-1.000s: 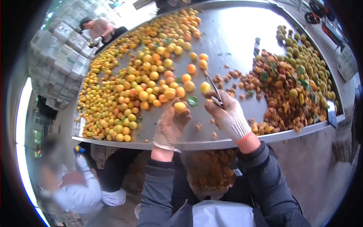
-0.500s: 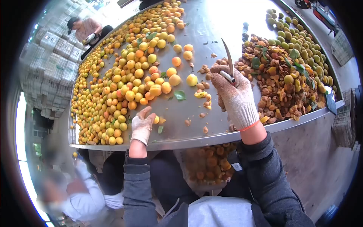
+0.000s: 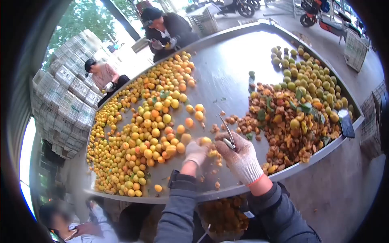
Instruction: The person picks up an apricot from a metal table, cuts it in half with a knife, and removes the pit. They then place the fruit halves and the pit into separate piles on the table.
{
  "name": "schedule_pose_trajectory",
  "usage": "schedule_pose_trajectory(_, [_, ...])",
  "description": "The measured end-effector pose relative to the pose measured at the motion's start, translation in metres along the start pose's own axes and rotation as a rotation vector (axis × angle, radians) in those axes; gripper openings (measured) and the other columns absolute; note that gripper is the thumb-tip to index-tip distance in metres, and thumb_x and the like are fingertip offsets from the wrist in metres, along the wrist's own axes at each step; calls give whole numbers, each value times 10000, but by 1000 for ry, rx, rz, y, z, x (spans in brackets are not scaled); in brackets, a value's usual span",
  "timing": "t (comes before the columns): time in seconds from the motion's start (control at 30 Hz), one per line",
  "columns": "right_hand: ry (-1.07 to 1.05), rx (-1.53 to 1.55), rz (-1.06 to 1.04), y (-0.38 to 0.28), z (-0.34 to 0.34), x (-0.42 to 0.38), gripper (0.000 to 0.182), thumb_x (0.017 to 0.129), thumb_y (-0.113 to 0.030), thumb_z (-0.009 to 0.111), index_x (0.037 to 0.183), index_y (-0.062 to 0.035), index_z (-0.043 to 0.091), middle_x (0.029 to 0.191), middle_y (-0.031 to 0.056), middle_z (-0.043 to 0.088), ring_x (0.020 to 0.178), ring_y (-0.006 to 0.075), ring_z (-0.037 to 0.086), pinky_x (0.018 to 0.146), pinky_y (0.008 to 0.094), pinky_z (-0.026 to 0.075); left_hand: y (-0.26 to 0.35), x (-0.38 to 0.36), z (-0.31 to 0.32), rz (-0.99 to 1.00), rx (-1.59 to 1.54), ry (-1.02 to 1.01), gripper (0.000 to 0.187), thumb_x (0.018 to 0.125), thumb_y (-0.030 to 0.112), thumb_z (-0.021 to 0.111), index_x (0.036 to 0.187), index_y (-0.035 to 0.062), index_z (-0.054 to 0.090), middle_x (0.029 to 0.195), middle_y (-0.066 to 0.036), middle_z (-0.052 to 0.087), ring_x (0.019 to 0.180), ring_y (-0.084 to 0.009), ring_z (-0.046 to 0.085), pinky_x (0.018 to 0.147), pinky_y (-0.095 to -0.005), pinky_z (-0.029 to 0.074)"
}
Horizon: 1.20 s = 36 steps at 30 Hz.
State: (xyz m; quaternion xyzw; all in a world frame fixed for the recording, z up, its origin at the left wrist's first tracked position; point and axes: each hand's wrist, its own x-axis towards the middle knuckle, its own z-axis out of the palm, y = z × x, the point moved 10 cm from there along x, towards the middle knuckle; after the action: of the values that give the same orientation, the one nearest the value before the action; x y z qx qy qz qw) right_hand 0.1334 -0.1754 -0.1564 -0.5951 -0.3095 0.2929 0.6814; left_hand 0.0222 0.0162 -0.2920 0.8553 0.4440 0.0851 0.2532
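Observation:
My right hand [image 3: 240, 158], in a stained white knit glove, is closed around a knife. Its narrow curved blade [image 3: 227, 126] points up and away, and the metal end of its handle [image 3: 229, 144] shows by the thumb. Blurred by motion, my gloved left hand [image 3: 196, 152] has its fingers on a yellow apricot [image 3: 205, 141], close to the right hand. A pile of whole apricots [image 3: 148, 143] lies to the left on the metal table [image 3: 221, 83]. Scattered yellow pieces [image 3: 216, 158] and brown pits lie just below the knife hand.
Brown and orange cut pieces [image 3: 287, 139] are heaped at the right, with greenish fruit [image 3: 312, 77] behind them. A dark phone-like object [image 3: 346, 124] sits at the right edge. Co-workers sit at the far side [image 3: 172, 30], far left [image 3: 103, 77] and near left [image 3: 87, 227]. Stacked crates [image 3: 67, 97] stand behind.
My left hand has moved from the near edge to the apricot beside my right hand. The knife hand has lowered slightly. The view has tilted up, showing another co-worker.

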Motion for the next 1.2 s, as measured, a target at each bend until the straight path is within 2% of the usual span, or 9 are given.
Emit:
schedule_pose_trajectory(0.03, [-20,-37,-3,-4,0,-2,176,868,-156,672,995,-35,658,729,-18,584,626,40,503,563,226,427,-8,-11,3,-102,-543,-28,313,848,233,661,1078,21,669,874,-70,697,857,-180,668,744,-328,529])
schedule_pose_trajectory(0.07, [-23,-37,47,6,-1,-4,176,868,-156,672,995,-35,658,729,-18,584,626,40,503,563,226,427,-6,-28,5,-178,-1011,-148,278,868,127,664,1103,-20,641,925,-49,677,859,-115,632,727,-267,536])
schedule_pose_trajectory(0.1, [-58,-70,18,9,2,-3,171,863,-143,669,994,-32,658,744,-13,595,648,48,518,586,229,439,5,-45,-3,-162,-1226,-162,287,892,110,658,1144,-21,611,991,-79,665,881,-160,650,744,-266,553])
schedule_pose_trajectory(0.2, [-141,-108,24,13,17,-8,161,854,-111,658,989,-24,657,795,-2,620,719,60,552,645,239,469,25,-78,-25,-71,-1594,-269,403,899,115,658,1274,43,530,1161,-118,607,980,-257,649,831,-361,556])
schedule_pose_trajectory(0.3, [-170,-173,22,28,32,-8,190,850,-100,646,1017,-8,636,799,24,619,753,65,559,681,256,484,29,-96,-41,2,-1815,-300,432,910,144,647,1311,75,502,1218,-129,575,1025,-261,628,854,-381,544])
schedule_pose_trajectory(0.7, [-434,-502,46,58,93,-34,173,866,-93,608,1027,-42,648,831,58,647,726,113,586,697,276,497,23,-108,-68,179,-1723,-94,525,901,235,664,1363,77,473,1235,-118,567,1008,-222,603,915,-361,488])
schedule_pose_trajectory(0.87, [-291,-258,113,49,81,-22,178,864,-59,626,1039,-30,642,819,46,642,751,97,600,679,294,508,-24,-116,-68,-16,-1682,-51,562,909,277,643,1393,81,435,1228,-105,577,1013,-210,600,906,-360,487])
schedule_pose_trajectory(1.03, [-179,94,130,58,70,-13,210,865,-95,650,1069,-44,638,898,13,625,844,84,572,781,252,488,-60,-123,-71,-58,-1721,-117,512,934,274,601,1384,85,448,1212,-107,590,922,-206,630,762,-329,524])
schedule_pose_trajectory(1.2, [7,370,405,45,30,-9,214,880,-145,632,1090,-109,639,748,-11,576,584,64,518,502,234,429,-74,-99,-54,-349,-1817,-188,468,933,291,602,1332,75,488,1129,-102,625,862,-191,623,688,-315,529])
